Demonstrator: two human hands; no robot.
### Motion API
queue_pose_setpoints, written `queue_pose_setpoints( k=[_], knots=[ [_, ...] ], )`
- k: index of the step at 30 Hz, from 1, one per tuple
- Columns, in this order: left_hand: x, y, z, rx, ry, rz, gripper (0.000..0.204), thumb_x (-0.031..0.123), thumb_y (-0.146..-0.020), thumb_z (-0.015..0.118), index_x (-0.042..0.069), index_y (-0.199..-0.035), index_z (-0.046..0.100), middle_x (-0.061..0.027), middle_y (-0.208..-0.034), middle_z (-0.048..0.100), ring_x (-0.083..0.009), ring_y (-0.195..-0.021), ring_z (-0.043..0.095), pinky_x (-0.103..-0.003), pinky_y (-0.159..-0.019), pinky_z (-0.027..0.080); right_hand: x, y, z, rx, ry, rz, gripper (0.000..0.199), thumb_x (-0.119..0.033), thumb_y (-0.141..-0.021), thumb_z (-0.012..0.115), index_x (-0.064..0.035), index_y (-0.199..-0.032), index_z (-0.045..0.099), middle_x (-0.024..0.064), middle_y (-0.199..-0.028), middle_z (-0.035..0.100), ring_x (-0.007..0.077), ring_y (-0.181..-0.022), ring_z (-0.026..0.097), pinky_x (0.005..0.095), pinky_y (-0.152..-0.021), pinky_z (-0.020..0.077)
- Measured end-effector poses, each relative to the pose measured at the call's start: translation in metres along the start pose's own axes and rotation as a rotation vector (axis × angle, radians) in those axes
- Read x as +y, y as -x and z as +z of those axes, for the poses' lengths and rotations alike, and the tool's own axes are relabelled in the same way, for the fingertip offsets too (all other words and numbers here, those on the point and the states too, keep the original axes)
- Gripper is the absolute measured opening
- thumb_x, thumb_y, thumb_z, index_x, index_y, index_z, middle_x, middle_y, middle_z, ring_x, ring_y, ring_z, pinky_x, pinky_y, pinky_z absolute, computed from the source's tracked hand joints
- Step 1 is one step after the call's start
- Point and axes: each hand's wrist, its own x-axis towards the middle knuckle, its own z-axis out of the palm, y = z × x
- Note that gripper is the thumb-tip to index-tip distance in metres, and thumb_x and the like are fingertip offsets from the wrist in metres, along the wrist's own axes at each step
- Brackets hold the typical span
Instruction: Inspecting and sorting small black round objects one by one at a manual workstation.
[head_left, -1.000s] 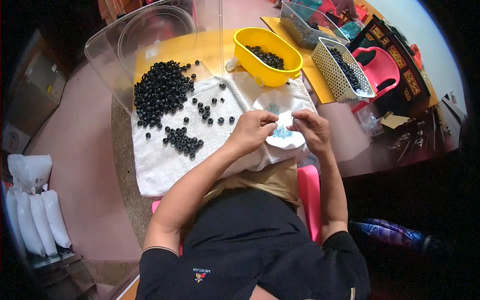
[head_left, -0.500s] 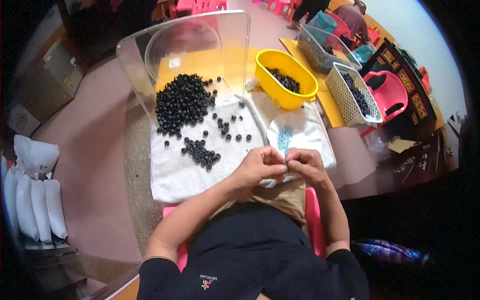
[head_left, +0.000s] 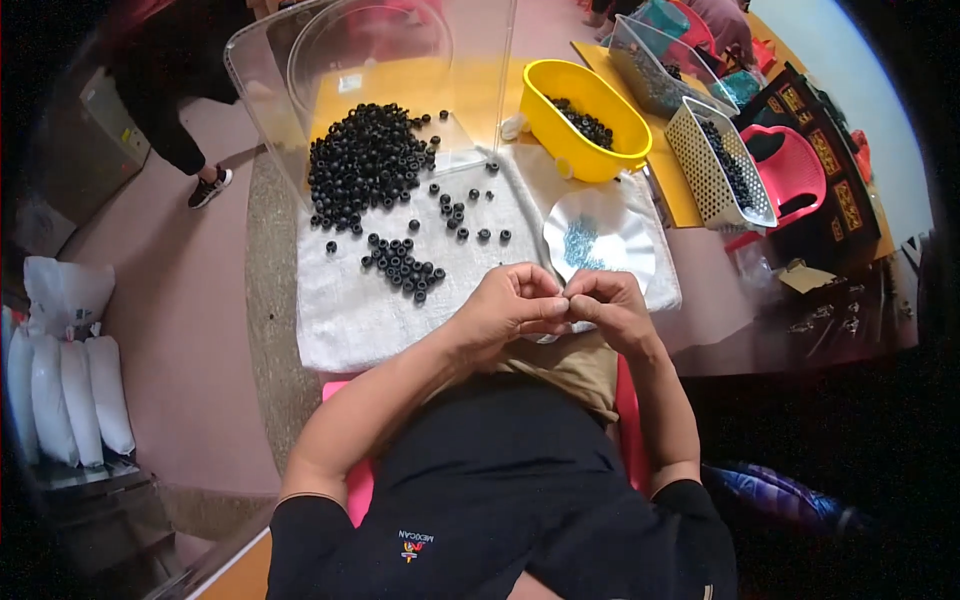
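Note:
My left hand point(head_left: 512, 312) and my right hand point(head_left: 614, 310) meet fingertip to fingertip over my lap, at the cloth's near edge. Both are closed in a pinch, and whatever lies between the fingers is too small to make out. Just beyond them sits a white plate with a wavy rim point(head_left: 636, 252), holding a heap of tiny light-blue pieces point(head_left: 580, 243). On the white cloth point(head_left: 340, 325) to the left lie a small cluster of black ring-shaped parts point(head_left: 400, 266) and several loose ones. Farther back is a large pile of the same black parts point(head_left: 365, 165).
A clear plastic bin point(head_left: 505, 70) stands behind the big pile. Right of it are a yellow tub point(head_left: 630, 135) of black parts, a white perforated basket point(head_left: 700, 180) and another clear bin point(head_left: 640, 75). White sacks point(head_left: 75, 390) stand at left; a person's leg point(head_left: 175, 135) shows on the floor.
The view has shifted, so the table's things sit higher in the picture. A walking person has come in at the upper left. My hands stay pinched together.

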Motion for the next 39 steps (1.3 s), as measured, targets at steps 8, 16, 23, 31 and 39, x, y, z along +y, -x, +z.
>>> queue_pose_setpoints(
  k=[8,16,23,31,39],
  knots=[
    [-0.003,0.004,-0.004,0.034,0.027,0.044,0.016,0.009,-0.088,0.069,0.004,-0.097,0.056,-0.006,-0.093,0.064,-0.0148,-0.083,0.065,-0.029,-0.077,0.057,0.005,0.002,0.022,0.154,0.383,-0.382,0.015,-0.009,-0.089,0.066,-0.0001,-0.101,0.068,0.0076,-0.091,0.064,0.0167,-0.078,0.062,0.0284,-0.071,0.0504],
    [-0.004,0.005,-0.007,0.184,0.159,0.139,0.012,0.009,-0.089,0.068,0.005,-0.094,0.059,-0.0031,-0.088,0.063,-0.0121,-0.077,0.063,-0.027,-0.074,0.058,-0.019,-0.015,0.03,0.046,0.607,-0.594,0.024,0.005,-0.085,0.064,0.0022,-0.108,0.063,0.0157,-0.092,0.064,0.0233,-0.08,0.063,0.0299,-0.068,0.0498],
    [-0.005,0.002,-0.011,0.256,0.162,0.207,0.011,0.008,-0.089,0.068,0.006,-0.095,0.059,-0.0009,-0.087,0.062,-0.0108,-0.079,0.062,-0.026,-0.075,0.058,-0.033,-0.114,0.01,0.168,0.834,-0.589,0.015,-0.004,-0.082,0.069,-0.0016,-0.097,0.07,0.0116,-0.084,0.068,0.0183,-0.076,0.065,0.0293,-0.067,0.0505],
    [-0.007,-0.001,-0.018,0.299,0.167,0.209,0.013,0.006,-0.087,0.069,0.005,-0.095,0.058,-0.0024,-0.087,0.062,-0.0115,-0.078,0.062,-0.026,-0.074,0.058,-0.024,-0.185,0.028,0.046,1.3,-0.445,0.015,-0.011,-0.08,0.06,-0.0037,-0.089,0.07,0.0195,-0.088,0.067,0.0368,-0.086,0.065,0.0431,-0.074,0.0508],
    [-0.006,-0.002,-0.025,0.33,0.146,0.244,0.014,0.006,-0.087,0.069,0.005,-0.095,0.058,-0.0034,-0.088,0.062,-0.0123,-0.077,0.063,-0.026,-0.072,0.058,-0.016,-0.191,0.021,-0.116,1.41,-0.567,0.014,-0.008,-0.074,0.06,-0.0008,-0.084,0.067,0.0214,-0.084,0.065,0.0386,-0.085,0.064,0.0442,-0.073,0.0503]
  ],
)
